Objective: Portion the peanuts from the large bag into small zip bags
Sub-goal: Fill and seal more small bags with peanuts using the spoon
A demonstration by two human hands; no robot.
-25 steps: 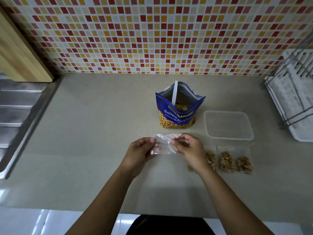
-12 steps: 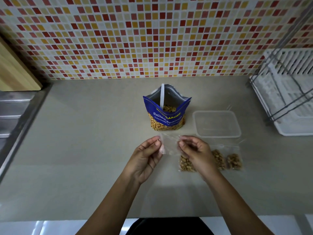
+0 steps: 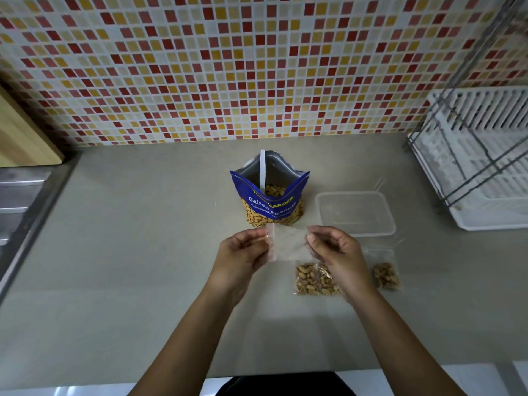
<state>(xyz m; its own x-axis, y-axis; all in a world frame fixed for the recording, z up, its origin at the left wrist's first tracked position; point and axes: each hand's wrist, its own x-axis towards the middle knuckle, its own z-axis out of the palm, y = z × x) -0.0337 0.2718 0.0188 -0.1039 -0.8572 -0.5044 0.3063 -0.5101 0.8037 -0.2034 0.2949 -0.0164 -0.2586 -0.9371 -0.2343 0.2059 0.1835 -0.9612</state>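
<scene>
- I log one empty zip bag [image 3: 288,244], spanning both hands, near the large bag [image 3: 271,201].
- Left hand [image 3: 243,254]: fingers [image 3: 258,238] pinch its left edge.
- Right hand [image 3: 338,254]: fingers pinch its right edge.

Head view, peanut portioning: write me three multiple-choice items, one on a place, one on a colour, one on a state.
1. Where is the clear container relative to the large peanut bag?
A. On its right
B. On its left
C. On top of it
2. What colour is the large peanut bag's front panel?
A. Red
B. Blue
C. Green
3. What state is the small zip bag in?
A. Lying flat
B. Filled and sealed
C. Empty, held up
Answers: A, the container stands right of the bag; B, the lettered panel is blue; C, the left hand and right hand pinch its edges, and no peanuts are inside.
</scene>
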